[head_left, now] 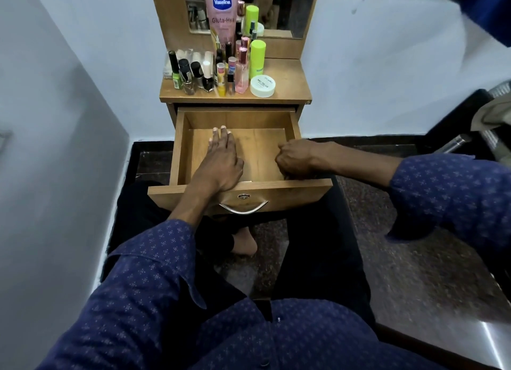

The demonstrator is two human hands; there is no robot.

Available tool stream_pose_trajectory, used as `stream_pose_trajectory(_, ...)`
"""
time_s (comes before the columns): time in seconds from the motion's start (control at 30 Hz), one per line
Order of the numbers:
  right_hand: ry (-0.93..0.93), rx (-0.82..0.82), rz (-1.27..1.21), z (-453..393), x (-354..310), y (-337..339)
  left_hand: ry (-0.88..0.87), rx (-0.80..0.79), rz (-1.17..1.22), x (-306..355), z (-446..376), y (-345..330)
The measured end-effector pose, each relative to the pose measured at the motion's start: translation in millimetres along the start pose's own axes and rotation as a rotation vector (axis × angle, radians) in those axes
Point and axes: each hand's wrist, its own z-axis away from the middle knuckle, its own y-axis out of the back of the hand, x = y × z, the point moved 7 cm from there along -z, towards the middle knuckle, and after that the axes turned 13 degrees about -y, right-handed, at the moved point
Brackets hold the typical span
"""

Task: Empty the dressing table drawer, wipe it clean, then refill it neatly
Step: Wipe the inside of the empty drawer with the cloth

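The wooden drawer (276, 190) of the dressing table is pulled out over my lap, and its bottom is bare. My left hand (221, 159) lies flat on the drawer bottom at the left, fingers straight and pointing to the back. My right hand (296, 159) is curled into a fist in the front right corner of the drawer; nothing shows in it. On the table top (290, 81) stand several nail polish bottles (188, 73), a pink Vaseline tube (221, 9), a pink perfume bottle (242, 73), a green bottle (257, 58) and a white jar (262, 86).
A mirror (290, 7) rises behind the table top. A white wall (55, 120) closes the left side. I sit cross-legged on the dark floor (414, 259). A steel bottle (456, 142) and a bundle of cloth (492, 115) lie at the right.
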Motion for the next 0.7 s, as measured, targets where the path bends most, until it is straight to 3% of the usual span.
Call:
stream_pose_trajectory(0.13,0.017,-0.098,-0.04,4,6,16,0.008,-0.003,0.003,0,0,-1)
stream_pose_trajectory(0.3,-0.191,0.138,0.104,-17,35,56,0.001,-0.01,0.006,0,-3,-3)
stream_pose_trajectory(0.37,-0.21,0.159,0.187,-24,34,53,0.009,0.002,-0.003,-1,-1,0)
stream_pose_trajectory(0.57,-0.136,0.206,0.326,-20,-2,38,0.003,-0.006,-0.002,-3,0,-1)
stream_pose_trajectory(0.7,0.003,0.107,0.329,3,-27,27,0.0,0.003,-0.024,-5,-1,-1)
